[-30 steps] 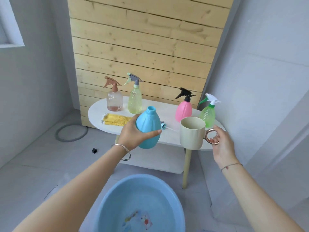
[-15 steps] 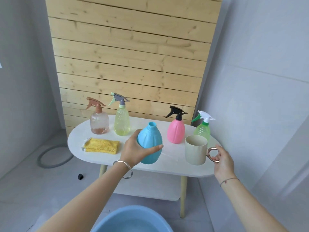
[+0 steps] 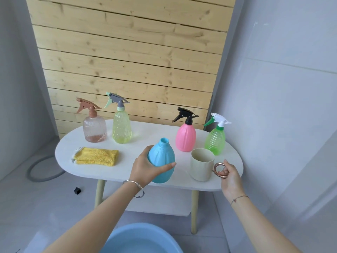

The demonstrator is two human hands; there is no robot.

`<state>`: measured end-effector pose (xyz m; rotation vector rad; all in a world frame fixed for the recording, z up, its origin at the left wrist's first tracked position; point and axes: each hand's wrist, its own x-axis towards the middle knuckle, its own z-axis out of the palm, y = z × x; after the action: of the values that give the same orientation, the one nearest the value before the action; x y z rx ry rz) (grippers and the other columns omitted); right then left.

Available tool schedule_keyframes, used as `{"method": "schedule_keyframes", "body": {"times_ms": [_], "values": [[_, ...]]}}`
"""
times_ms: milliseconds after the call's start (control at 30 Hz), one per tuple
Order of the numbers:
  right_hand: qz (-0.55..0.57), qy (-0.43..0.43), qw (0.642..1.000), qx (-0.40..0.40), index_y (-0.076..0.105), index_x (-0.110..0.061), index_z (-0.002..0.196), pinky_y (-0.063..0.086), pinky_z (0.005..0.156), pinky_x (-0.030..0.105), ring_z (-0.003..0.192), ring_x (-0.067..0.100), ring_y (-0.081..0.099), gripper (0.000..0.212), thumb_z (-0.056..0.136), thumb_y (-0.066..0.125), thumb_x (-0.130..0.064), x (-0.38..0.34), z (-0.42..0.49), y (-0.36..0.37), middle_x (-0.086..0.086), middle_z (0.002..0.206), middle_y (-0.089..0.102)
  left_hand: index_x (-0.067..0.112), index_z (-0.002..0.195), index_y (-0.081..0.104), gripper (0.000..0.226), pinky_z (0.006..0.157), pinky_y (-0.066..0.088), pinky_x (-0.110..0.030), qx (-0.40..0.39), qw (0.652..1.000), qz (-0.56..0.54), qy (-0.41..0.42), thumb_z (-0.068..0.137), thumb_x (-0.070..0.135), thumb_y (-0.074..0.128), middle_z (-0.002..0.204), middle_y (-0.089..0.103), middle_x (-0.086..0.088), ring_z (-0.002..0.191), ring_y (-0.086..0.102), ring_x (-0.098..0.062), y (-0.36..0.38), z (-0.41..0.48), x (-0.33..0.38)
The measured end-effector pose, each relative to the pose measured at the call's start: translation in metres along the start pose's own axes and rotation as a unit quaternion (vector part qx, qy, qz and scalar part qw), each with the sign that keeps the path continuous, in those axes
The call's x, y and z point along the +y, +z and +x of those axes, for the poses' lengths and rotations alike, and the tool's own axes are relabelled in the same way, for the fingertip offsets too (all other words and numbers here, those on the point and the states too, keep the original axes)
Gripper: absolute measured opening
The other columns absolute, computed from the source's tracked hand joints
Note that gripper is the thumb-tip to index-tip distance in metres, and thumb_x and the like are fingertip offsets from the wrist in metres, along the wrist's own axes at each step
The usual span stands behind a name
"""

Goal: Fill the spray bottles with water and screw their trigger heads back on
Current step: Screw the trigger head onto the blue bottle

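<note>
While the left hand (image 3: 145,168) clamps its fingers around the open-necked blue bottle (image 3: 162,161) at the near edge of the counter (image 3: 138,141), the right hand (image 3: 230,178) closes its fingers on the ring handle of the beige mug (image 3: 201,167) right of it. A pink bottle (image 3: 185,137) and a green bottle (image 3: 215,141), trigger heads on, stand beyond the mug.

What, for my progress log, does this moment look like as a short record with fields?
left hand: grips blue bottle, upright, no trigger head
right hand: holds beige mug by its ring handle
headed bottles: brown bottle, yellow bottle, pink bottle, green bottle, toward the back of the table
also: yellow cloth on table; blue basin on floor
blue bottle's head: not in view
</note>
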<state>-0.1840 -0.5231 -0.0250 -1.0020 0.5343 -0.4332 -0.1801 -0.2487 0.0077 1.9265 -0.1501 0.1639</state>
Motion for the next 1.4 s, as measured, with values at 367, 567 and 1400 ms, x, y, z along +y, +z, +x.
{"method": "schedule_keyframes", "body": {"times_ms": [367,567,1400], "values": [[-0.234,-0.046,0.971,-0.021,0.058,-0.009,0.088,0.041,0.08,0.023,0.087,0.017,0.051,0.02,0.091,0.061,-0.029,-0.002,-0.002,-0.009,0.001,0.086,0.056,0.036,0.113,0.052,0.085,0.078,0.054,-0.029,0.007,1.0,-0.004,-0.006,0.04,0.072,0.075,0.099,0.062,0.017,0.093,0.06,-0.006,-0.001,0.0,-0.005],[-0.29,-0.344,0.893,-0.026,0.056,-0.016,0.101,0.036,0.093,0.021,0.104,0.012,0.047,0.034,0.075,0.073,-0.031,-0.018,-0.038,0.039,-0.005,0.106,0.05,0.035,0.113,0.053,0.086,0.076,0.054,-0.029,0.022,1.0,-0.014,-0.01,0.039,0.071,0.077,0.1,0.064,0.015,0.094,0.062,-0.007,-0.024,0.004,-0.015],[-0.477,-0.204,0.839,-0.167,0.065,-0.01,0.09,0.034,0.052,0.02,0.073,0.019,0.051,0.013,0.09,0.062,-0.023,0.06,-0.031,0.176,0.003,0.078,0.058,0.036,0.115,0.051,0.086,0.08,0.051,-0.027,0.031,0.999,-0.006,-0.024,0.041,0.072,0.075,0.104,0.062,0.014,0.097,0.06,-0.009,-0.066,0.033,-0.068]]}}
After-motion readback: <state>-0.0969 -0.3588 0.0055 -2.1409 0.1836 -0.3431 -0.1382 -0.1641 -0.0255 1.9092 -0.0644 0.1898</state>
